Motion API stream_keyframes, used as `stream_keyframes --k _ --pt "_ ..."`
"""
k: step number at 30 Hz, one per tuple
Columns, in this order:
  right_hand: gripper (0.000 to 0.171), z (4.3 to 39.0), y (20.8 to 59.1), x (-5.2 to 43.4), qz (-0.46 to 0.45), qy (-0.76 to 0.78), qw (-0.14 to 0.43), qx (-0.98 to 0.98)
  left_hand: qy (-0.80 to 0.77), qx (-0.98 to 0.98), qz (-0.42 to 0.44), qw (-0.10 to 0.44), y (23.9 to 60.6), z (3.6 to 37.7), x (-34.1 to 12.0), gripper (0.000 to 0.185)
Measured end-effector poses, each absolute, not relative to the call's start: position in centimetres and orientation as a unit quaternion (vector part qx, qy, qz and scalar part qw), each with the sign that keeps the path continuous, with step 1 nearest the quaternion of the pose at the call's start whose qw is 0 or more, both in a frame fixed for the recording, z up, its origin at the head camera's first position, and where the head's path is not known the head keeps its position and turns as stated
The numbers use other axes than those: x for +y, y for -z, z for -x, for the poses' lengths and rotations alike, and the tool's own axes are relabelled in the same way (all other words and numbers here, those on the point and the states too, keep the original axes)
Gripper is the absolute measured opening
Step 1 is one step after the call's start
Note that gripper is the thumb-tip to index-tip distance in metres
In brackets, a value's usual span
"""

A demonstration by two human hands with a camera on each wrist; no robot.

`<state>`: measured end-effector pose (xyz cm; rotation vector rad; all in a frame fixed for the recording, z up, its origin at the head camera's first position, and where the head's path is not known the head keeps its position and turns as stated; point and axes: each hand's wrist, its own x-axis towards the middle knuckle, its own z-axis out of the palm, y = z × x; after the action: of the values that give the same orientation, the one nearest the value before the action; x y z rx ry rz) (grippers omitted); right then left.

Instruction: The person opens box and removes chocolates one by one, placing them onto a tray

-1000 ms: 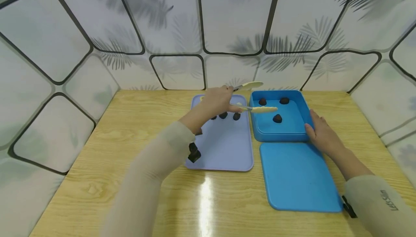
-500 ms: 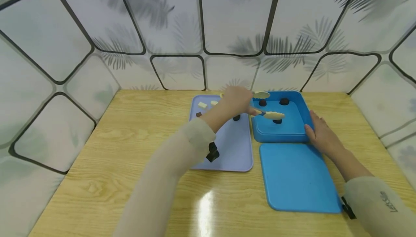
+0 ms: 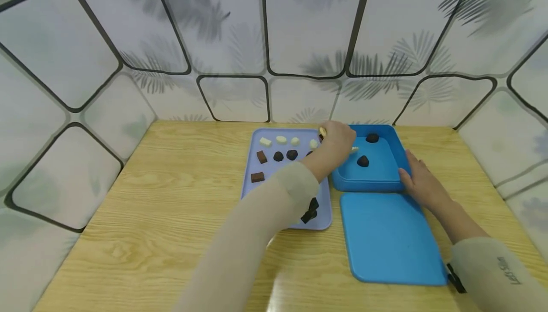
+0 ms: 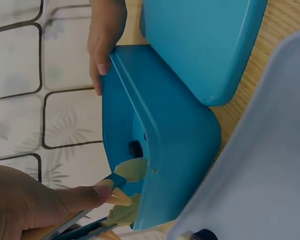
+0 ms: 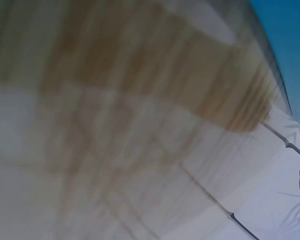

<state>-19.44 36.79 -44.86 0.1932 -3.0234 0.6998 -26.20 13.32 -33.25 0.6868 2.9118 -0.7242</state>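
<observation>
In the head view my left hand [image 3: 336, 141] reaches over the left side of an open blue box [image 3: 369, 184]. It grips a pair of tongs [image 4: 133, 170] with pale yellow, scalloped tips, which stand apart over the box's interior in the left wrist view. Nothing shows between the tips. My right hand [image 3: 421, 186] holds the box's right wall near the front corner, thumb at the rim and fingers along the outside. Two dark lumps [image 3: 363, 161] lie in the box; its left part is hidden behind my left hand.
Left of the box lies a lilac tray [image 3: 250, 174] bearing white pieces [image 3: 281, 139], brown blocks [image 3: 258, 177] and dark lumps [image 3: 278, 156]. A flat blue lid [image 3: 391, 240] lies in front of the box on the wooden table [image 3: 141, 207]. A patterned backdrop [image 3: 231, 98] rises behind.
My left hand has moved right with the tongs, from over the tray to the left side of the box. The tongs' tips have come down into the box area. My right hand stays put.
</observation>
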Motion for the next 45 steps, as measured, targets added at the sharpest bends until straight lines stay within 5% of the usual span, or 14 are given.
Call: stream_keyframes --k 24,36,45 --pt "0.065 19.3 44.6 36.6 -0.071 -0.218 0.021 -0.973 0.17 0.95 -0.259 -0.026 35.0 27.4 10.6 0.017" --pt "0.065 19.5 45.0 36.8 -0.07 -0.208 0.028 -0.975 0.079 0.969 -0.234 0.024 34.4 27.7 7.0 0.034" --pt "0.065 19.6 45.0 36.8 -0.07 -0.208 0.034 -0.975 0.056 0.971 -0.232 0.006 32.4 25.2 4.1 0.047"
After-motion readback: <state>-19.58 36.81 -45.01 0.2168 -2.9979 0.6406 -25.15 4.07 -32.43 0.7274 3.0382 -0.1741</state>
